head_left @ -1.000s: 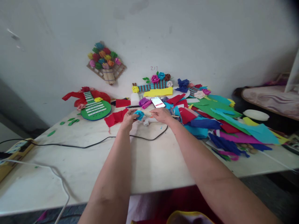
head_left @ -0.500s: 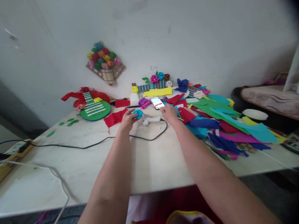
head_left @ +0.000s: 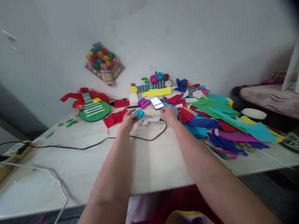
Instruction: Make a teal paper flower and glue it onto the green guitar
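My left hand (head_left: 128, 119) is closed on a small blue paper flower (head_left: 139, 114), held just above the white table (head_left: 77, 155). A white glue gun (head_left: 150, 120) lies on the table right beside the flower, its black cord (head_left: 93, 144) running off to the left. My right hand (head_left: 169, 113) rests past the glue gun, by the heap of coloured paper (head_left: 210, 121), close to a phone (head_left: 157, 103). Its fingers are curled and I cannot make out anything in them.
A green and red paper guitar (head_left: 93, 109) lies at the back left, beside a red paper piece (head_left: 115, 117). A flower basket craft (head_left: 104, 63) hangs on the wall. A power strip (head_left: 14, 152) sits at the left edge. A bed (head_left: 271, 99) stands to the right.
My right hand has let go of the flower and moved right and away toward the paper heap. The glue gun now lies uncovered on the table. My left hand still holds the flower.
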The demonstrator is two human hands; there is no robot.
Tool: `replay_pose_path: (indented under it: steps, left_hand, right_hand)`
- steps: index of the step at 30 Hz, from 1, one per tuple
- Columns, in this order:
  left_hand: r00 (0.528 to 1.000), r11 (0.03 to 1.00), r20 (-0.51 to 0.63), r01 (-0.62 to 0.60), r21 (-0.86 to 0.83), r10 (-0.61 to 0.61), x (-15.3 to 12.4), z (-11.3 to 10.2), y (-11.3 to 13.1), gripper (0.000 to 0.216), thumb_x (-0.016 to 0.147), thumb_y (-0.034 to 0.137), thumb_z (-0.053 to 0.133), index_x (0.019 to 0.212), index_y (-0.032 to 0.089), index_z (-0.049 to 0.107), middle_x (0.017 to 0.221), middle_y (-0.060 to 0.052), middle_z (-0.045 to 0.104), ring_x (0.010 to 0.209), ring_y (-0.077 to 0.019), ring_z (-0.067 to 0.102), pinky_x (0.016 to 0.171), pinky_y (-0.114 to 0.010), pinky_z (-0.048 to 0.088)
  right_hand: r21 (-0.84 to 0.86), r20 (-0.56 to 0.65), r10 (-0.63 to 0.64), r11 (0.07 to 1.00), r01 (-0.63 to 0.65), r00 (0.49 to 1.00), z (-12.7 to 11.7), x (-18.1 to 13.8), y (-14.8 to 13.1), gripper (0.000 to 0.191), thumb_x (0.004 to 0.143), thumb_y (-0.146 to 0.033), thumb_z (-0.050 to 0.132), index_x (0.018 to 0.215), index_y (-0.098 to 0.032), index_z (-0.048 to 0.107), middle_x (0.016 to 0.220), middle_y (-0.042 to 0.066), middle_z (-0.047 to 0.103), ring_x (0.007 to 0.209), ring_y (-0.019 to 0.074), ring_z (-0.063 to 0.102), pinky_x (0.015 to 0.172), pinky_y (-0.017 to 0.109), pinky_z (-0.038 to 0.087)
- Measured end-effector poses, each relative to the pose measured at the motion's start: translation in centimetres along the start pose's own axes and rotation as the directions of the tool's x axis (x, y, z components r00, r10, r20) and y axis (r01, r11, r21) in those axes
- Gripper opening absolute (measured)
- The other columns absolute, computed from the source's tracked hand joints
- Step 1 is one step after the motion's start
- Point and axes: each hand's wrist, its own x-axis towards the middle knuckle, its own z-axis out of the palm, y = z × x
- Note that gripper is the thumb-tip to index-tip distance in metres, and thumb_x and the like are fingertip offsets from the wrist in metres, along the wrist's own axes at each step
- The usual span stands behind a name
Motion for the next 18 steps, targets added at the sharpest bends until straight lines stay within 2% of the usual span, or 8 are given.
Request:
replay_pose_path:
  steps: [3, 5, 7, 10, 14, 18]
  left_hand:
    - [1.0, 1.0, -0.016, 0.009, 0.006, -0.009, 0.2, 0.2, -0.2, 0.042, 0.052, 0.011, 0.066, 0.092, 0.016, 0.053, 0.08, -0.003, 0.064, 0.071, -0.0165, 0.063, 0.07, -0.034, 0.052]
    - [0.999, 1.0, -0.035, 0.017, 0.014, -0.017, 0.2, 0.4, -0.3, 0.043, 0.051, 0.012, 0.065, 0.092, 0.016, 0.053, 0.078, -0.002, 0.063, 0.068, -0.0159, 0.062, 0.067, -0.033, 0.052]
    - [0.999, 1.0, -0.051, 0.013, 0.026, -0.012, 0.1, 0.6, -0.3, 0.043, 0.05, 0.013, 0.065, 0.091, 0.017, 0.052, 0.077, -0.001, 0.062, 0.067, -0.0153, 0.061, 0.065, -0.033, 0.051]
    - [0.998, 0.998, -0.062, -0.02, 0.066, 0.024, 0.1, 0.9, -0.3, 0.043, 0.05, 0.016, 0.065, 0.091, 0.018, 0.053, 0.077, 0.0, 0.061, 0.068, -0.0145, 0.059, 0.065, -0.032, 0.05]
    - [0.997, 0.989, -0.065, -0.039, 0.143, 0.049, 0.1, 1.2, -0.6, 0.043, 0.05, 0.019, 0.066, 0.091, 0.019, 0.054, 0.078, 0.0, 0.061, 0.069, -0.0149, 0.059, 0.064, -0.029, 0.047]
    - [0.995, 0.977, -0.085, -0.042, 0.209, 0.061, 0.2, 1.2, -0.9, 0.046, 0.049, 0.024, 0.07, 0.092, 0.02, 0.055, 0.08, 0.0, 0.061, 0.071, -0.0156, 0.059, 0.062, -0.028, 0.043]
  right_hand:
    - [0.151, 0.044, 0.043, 0.987, -0.049, 0.998, -0.3, -0.1, -1.5, 0.029, 0.081, -0.037, 0.048, 0.087, -0.021, 0.071, 0.093, 0.01, 0.069, 0.088, 0.024, 0.06, 0.073, 0.032, 0.045]
    - [0.312, 0.12, 0.053, 0.946, -0.088, 0.991, -0.3, -0.1, -2.5, 0.031, 0.079, -0.042, 0.049, 0.08, -0.019, 0.07, 0.086, 0.009, 0.069, 0.081, 0.0214, 0.061, 0.068, 0.03, 0.045]
    - [0.529, 0.232, 0.018, 0.837, -0.142, 0.973, -0.1, -0.3, -3.4, 0.035, 0.078, -0.046, 0.049, 0.075, -0.016, 0.067, 0.076, 0.007, 0.068, 0.068, 0.0169, 0.059, 0.06, 0.026, 0.043]
    - [0.758, 0.331, -0.036, 0.606, -0.243, 0.943, 0.1, -0.7, -4.7, 0.035, 0.072, -0.048, 0.055, 0.08, -0.015, 0.064, 0.076, 0.004, 0.065, 0.06, 0.0117, 0.054, 0.051, 0.022, 0.039]
    - [0.839, 0.391, -0.055, 0.433, -0.331, 0.919, 0.0, -1.3, -5.9, 0.035, 0.066, -0.039, 0.061, 0.093, -0.017, 0.061, 0.077, 0.001, 0.064, 0.062, 0.011, 0.055, 0.051, 0.02, 0.039]
    - [0.847, 0.404, -0.05, 0.396, -0.354, 0.913, 0.0, -1.4, -6.3, 0.039, 0.062, -0.032, 0.063, 0.098, -0.018, 0.06, 0.077, 0.0, 0.064, 0.067, 0.0129, 0.057, 0.056, 0.022, 0.041]
